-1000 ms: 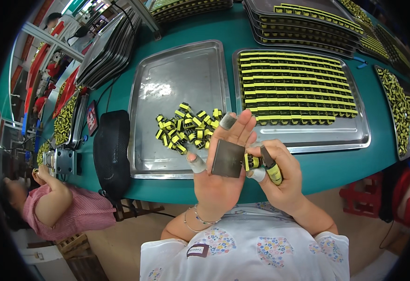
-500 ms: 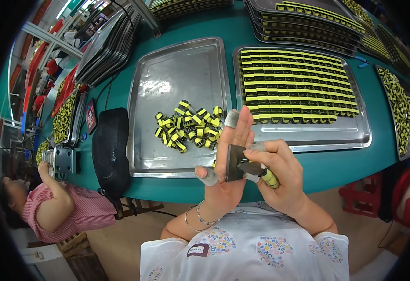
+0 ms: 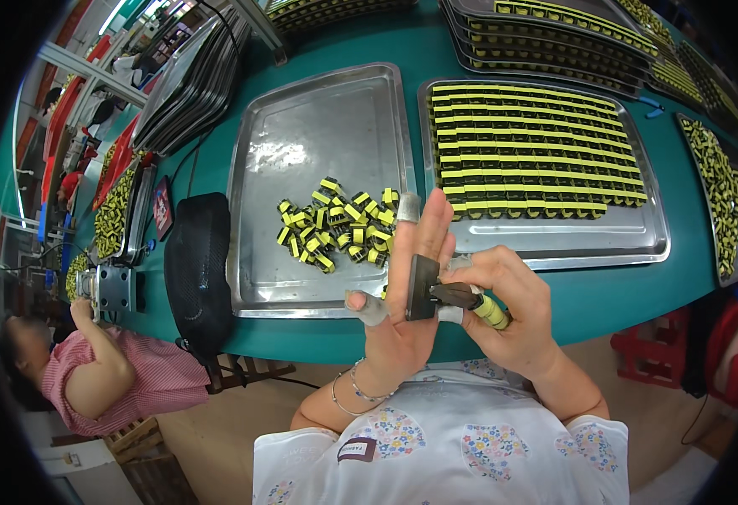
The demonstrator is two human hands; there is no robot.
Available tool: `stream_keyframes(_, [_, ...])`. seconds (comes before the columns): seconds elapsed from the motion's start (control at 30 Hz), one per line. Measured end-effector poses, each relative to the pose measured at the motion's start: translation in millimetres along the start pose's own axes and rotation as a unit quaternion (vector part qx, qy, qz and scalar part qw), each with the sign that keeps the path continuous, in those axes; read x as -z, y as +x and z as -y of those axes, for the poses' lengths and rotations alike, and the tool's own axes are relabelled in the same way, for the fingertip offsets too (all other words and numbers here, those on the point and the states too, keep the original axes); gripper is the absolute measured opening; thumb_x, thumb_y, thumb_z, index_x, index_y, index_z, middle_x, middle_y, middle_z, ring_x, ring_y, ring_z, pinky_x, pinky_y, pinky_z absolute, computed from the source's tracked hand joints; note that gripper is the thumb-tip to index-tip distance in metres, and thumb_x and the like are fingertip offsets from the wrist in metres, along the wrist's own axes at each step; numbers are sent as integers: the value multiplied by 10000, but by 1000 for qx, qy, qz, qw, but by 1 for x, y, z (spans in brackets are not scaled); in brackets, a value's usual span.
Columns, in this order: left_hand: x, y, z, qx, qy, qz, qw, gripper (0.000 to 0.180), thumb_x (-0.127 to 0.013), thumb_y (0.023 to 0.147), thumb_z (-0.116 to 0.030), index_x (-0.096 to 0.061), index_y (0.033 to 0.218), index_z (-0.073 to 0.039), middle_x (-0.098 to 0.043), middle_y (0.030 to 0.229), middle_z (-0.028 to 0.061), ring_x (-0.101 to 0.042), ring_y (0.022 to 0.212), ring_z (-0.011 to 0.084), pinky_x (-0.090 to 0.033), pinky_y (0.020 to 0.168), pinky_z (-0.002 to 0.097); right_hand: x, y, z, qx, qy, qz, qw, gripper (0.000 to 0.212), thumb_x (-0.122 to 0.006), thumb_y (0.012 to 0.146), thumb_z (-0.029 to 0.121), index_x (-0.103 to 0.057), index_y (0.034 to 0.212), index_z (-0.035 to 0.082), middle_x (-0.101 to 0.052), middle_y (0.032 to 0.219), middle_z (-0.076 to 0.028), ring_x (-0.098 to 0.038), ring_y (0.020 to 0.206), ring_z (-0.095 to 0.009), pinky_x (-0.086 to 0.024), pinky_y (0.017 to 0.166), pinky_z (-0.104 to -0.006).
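Dark block, centre frame, rests against the palm of the left hand, fingers extended, presumably as backing. I log right hand fingers clenched around the yellow-handled tool, seemingly steadying its tip.

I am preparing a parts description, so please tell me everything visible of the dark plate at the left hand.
The dark plate is a flat, grey-brown piece with straight edges and a smooth-looking face; whether it is metal or plastic cannot be told. It appears steeply tilted, looking narrow from above, and rests against the open left hand. The right hand holds a yellow-handled tool with its dark head close beside the plate; whether they touch is unclear.
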State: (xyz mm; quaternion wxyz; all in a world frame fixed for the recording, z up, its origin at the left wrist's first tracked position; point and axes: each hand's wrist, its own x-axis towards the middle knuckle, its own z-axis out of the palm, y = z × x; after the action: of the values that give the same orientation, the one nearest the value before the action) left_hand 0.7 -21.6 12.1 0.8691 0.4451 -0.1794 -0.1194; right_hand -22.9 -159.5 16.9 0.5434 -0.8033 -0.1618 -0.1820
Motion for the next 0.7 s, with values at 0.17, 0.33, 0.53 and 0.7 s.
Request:
stream_keyframes(0.17, [8, -2, 5, -23, 3, 49, 999, 886, -78, 864, -770, -67, 1534, -189, -88, 1573, 187, -108, 1449, 364, -80, 1171, 473, 0, -1, -5, -47, 86, -2, 995, 380, -684, 611, -56, -652, 967, 73, -619, 848, -71, -582, 750, -248, -454, 672, -333])
stream_keyframes(0.33, [5, -1, 2, -9, 18, 47, 999, 871, -74, 871, -760, -70, 1534, -195, -81, 1573, 188, -104, 1450, 363, -69, 1171, 476, 3, 0, -6, -9, 48, 1, 999, 315, -679, 651, -46, -670, 957, 30, -608, 833, -77, -572, 722, -184, -445, 640, -282])
stream_keyframes(0.53, [9, -2, 6, 0, 14, 70, 997, 941, -136, 872, -760, 52, 1519, -104, -17, 1590, 136, -24, 1465, 314, -5, 1175, 442, 5, -1, -3, 0, 6, 10, 1000, 384, -679, 589, -70, -682, 955, 47, -610, 800, -64, -576, 728, -195, -448, 638, -278])
stream_keyframes(0.7, [10, -3, 7, -5, 69, 78, 995, 877, -139, 883, -744, 32, 1529, -176, -14, 1586, 159, -41, 1463, 333, -20, 1168, 463, 3, -1, 1, 28, -32, -3, 999, 382, -712, 573, -28, -660, 930, 97, -622, 824, -41, -579, 739, -235, -419, 690, -331])
